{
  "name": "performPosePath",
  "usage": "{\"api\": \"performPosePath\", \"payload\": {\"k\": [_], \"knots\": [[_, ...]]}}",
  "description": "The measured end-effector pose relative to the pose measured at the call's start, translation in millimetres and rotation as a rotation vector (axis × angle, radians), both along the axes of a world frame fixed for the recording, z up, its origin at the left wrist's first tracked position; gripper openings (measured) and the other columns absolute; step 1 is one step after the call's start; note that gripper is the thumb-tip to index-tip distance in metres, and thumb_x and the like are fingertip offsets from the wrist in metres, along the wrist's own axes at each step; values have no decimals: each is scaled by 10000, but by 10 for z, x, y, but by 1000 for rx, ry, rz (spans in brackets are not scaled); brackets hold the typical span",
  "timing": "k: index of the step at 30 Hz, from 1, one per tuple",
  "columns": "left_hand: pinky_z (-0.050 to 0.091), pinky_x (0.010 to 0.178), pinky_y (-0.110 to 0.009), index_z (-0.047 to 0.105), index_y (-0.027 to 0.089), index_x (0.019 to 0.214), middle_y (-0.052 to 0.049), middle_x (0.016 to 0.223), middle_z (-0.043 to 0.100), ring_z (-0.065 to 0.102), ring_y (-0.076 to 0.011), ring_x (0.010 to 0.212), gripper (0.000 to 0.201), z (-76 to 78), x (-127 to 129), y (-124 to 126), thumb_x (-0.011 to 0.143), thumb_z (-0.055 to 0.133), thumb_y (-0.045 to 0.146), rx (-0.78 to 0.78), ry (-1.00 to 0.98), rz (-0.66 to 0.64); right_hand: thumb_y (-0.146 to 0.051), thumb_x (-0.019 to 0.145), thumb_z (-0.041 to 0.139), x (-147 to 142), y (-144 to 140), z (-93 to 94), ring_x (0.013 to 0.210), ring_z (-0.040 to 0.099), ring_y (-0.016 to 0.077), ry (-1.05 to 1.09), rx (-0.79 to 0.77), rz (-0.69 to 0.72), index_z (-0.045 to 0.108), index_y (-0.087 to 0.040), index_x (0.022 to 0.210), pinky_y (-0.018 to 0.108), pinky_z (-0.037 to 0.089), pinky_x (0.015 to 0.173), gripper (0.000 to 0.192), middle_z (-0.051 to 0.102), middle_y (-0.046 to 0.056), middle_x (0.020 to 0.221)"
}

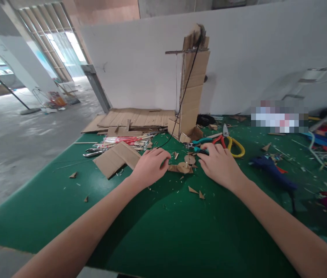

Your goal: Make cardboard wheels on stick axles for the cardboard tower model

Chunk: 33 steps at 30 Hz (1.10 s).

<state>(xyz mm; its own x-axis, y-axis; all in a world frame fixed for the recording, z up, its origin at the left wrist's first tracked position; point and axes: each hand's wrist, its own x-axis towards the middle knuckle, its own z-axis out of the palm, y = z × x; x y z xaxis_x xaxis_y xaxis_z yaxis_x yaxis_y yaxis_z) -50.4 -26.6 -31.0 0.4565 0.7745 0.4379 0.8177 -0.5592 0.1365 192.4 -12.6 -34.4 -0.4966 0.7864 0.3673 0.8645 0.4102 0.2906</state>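
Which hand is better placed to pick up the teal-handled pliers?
Probably the right hand: its fingers already touch the teal-handled pliers. The left hand rests farther away, beside the small cardboard piece.

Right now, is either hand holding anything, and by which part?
Right hand grips the teal pliers by the handles. Left hand rests beside cardboard bits, holding nothing.
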Motion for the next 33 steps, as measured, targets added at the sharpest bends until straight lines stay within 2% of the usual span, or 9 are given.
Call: {"api": "performPosePath", "payload": {"k": [8,17,25,29,33], "knots": [[396,773,-320,533,199,879,-12,945,610,560,-174,895,123,0,15,-24,851,420,164,-16,50,-44,-296,890,412,50,50,-89,992,464,311,52,-5,-34,660,-203,1073,417,400,706,322,511,127,1207],[391,753,-309,489,195,834,-5,886,586,549,-157,834,83,3,20,-17,815,434,136,-36,61,-33,-314,893,401,-21,57,-96,1003,464,296,113,-33,-62,665,-160,988,437,372,776,320,524,127,1167],[390,751,-302,488,194,791,0,866,587,553,-155,841,82,2,20,-20,804,447,124,-22,77,-42,-290,864,459,15,50,-91,971,473,274,149,-34,-62,645,-166,870,408,372,765,223,537,111,1077],[396,740,-309,504,191,775,-2,879,601,563,-161,844,91,11,23,-20,851,459,210,-21,73,-29,-278,862,471,56,46,-81,969,465,285,127,-16,-63,673,-194,937,416,366,750,231,534,108,1097],[411,769,-341,551,199,860,-23,936,620,577,-184,891,175,24,23,-44,888,438,329,-46,38,-31,-283,867,483,92,77,-95,962,461,280,138,-35,-68,687,-219,853,404,365,732,215,535,95,1089]]}}
